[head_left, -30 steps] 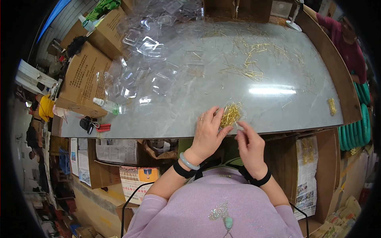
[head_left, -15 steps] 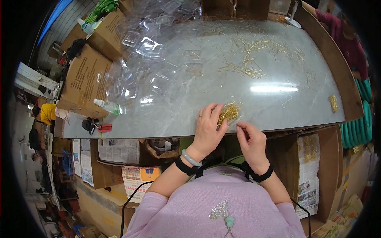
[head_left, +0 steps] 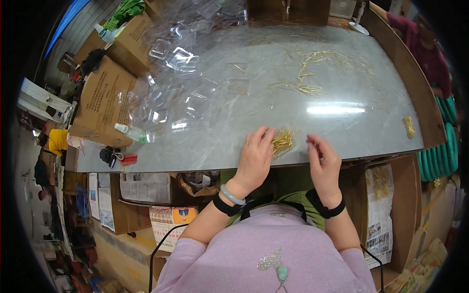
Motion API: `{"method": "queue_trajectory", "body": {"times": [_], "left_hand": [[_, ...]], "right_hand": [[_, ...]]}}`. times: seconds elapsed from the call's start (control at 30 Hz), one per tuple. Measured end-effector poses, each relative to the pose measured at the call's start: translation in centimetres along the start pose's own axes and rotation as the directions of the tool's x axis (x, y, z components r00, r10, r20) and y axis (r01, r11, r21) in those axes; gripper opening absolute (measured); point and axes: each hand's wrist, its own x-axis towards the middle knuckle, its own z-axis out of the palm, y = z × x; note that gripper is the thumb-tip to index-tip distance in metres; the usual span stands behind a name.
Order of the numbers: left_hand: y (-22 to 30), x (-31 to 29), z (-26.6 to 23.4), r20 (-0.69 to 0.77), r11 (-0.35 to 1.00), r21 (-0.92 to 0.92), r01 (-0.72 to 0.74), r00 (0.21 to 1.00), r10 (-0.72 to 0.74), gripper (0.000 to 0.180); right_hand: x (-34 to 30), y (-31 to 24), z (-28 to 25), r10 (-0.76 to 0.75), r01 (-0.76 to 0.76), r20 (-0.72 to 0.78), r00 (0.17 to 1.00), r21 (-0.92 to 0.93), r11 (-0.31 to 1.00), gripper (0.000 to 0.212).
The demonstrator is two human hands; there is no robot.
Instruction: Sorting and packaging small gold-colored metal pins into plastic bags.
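Observation:
A bundle of thin gold wire hooks (head_left: 282, 142) is at the table's near edge. My left hand (head_left: 255, 155) grips it from the left side, its fingers along the bundle and the thumb mostly hidden. To the right of the bundle, apart from it, my right hand (head_left: 325, 163) is raised with fingers curved and slightly spread; nothing shows in it. Loose gold wire hooks (head_left: 309, 88) lie scattered farther back on the grey table (head_left: 220, 144). Another small gold bundle (head_left: 408, 127) sits by the right edge.
Clear plastic trays (head_left: 183, 61) are heaped at the back left. Beside them stand a cardboard box (head_left: 102, 105) and a spray bottle (head_left: 132, 132). A red clip-like object (head_left: 129, 159) lies near the left corner. A cardboard wall (head_left: 415, 73) borders the right side, with a person (head_left: 426, 58) beyond.
My right hand has moved right, away from the bundle, and its fingers have parted. The bundle's wires look more aligned, and my left hand stays at it.

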Motion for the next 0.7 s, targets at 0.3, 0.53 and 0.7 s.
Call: {"method": "queue_trajectory", "body": {"times": [0.3, 0.53, 0.7], "left_hand": [[0.6, -0.6, -0.1, 0.047, 0.991, 0.060, -0.117, 0.992, 0.114, 0.059], [0.2, -0.8, -0.4, 0.045, 0.987, 0.005, -0.159, 0.986, 0.158, 0.065], [0.3, -0.6, -0.4, 0.032, 0.985, -0.112, -0.130, 0.990, 0.134, 0.069]], "right_hand": [[0.1, 0.1, 1.3, -0.094, 0.093, -0.015, 0.995, -0.069, 0.993, 0.023], [1.4, 1.9, 1.1, 0.157, -0.168, 0.113, 0.981, 0.097, 0.981, 0.019], [1.6, 2.3, 0.6, 0.294, -0.391, 0.286, 0.912, 0.389, 0.834, 0.010]]}}
